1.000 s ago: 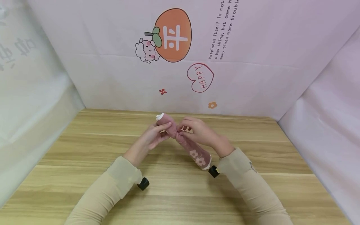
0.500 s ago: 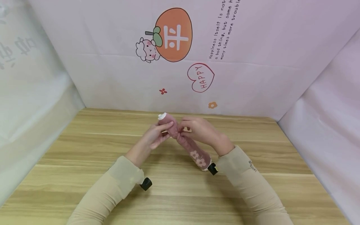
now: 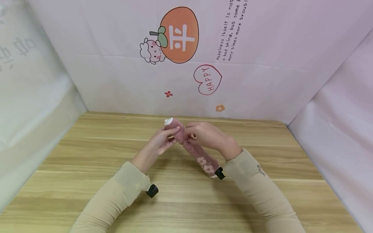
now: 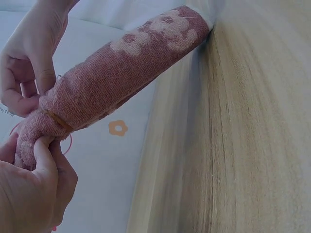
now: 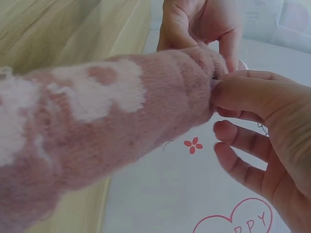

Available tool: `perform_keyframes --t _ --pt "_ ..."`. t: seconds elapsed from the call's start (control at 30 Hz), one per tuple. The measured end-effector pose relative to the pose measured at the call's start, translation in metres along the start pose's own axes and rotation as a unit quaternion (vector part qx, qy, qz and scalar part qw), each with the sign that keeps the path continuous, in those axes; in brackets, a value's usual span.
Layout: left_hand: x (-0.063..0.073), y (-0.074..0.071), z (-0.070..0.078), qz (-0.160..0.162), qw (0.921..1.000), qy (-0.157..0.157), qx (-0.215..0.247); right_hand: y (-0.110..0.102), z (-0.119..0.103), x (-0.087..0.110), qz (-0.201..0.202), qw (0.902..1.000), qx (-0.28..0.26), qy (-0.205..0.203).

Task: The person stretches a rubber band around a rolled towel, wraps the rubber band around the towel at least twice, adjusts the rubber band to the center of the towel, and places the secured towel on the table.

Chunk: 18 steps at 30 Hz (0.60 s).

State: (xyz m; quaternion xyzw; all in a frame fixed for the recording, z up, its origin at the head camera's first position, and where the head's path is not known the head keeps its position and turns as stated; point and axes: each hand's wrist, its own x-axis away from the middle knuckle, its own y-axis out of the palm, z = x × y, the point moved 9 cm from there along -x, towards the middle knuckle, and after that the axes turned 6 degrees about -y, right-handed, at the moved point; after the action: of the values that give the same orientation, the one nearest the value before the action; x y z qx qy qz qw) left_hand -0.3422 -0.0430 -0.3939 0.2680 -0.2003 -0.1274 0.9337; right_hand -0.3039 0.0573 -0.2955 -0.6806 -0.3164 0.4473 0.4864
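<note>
A rolled pink towel (image 3: pixel 199 155) with pale flowers is held at a slant above the table, its middle cinched narrow. A thin brownish rubber band (image 4: pixel 57 119) crosses the towel at the narrow part in the left wrist view. My left hand (image 3: pixel 160 141) grips the upper part, thumb on the near side, below the white end. At the narrow middle, my right hand (image 3: pixel 207 136) pinches the towel with thumb and forefinger. Its other fingers are bent clear of the cloth in the right wrist view. Whether those fingertips also hold the band is hidden.
The wooden table (image 3: pixel 180 210) spreads beneath both arms. A white printed cloth (image 3: pixel 116 84) stands at its back edge, and pale cloth hangs at both sides. Black wrist cameras jut from the left cuff (image 3: pixel 132 179) and right cuff (image 3: pixel 240 165); the right one overlaps the towel's lower end.
My left hand and the towel's white end have shifted slightly right. The right wrist has come slightly left, so its camera now covers part of the towel's lower end. Both grips persist.
</note>
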Motion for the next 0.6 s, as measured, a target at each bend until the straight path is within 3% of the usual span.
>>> perform_keyframes --t 0.2,0.47,0.6 --pt "0.0007 0.0022 0.0000 0.004 1.0000 0.000 0.002 0.0013 0.0060 0.0015 -0.018 0.9985 -0.023 0.046" --pt "-0.0017 0.0044 -0.0030 0.013 0.9997 -0.006 -0.022 0.0031 0.0023 0.0006 -0.048 0.9978 0.006 0.044" --pt "-0.0029 0.0003 -0.0019 0.016 0.9995 -0.004 -0.028 0.0038 0.0023 0.0006 -0.044 0.9985 0.003 0.033"
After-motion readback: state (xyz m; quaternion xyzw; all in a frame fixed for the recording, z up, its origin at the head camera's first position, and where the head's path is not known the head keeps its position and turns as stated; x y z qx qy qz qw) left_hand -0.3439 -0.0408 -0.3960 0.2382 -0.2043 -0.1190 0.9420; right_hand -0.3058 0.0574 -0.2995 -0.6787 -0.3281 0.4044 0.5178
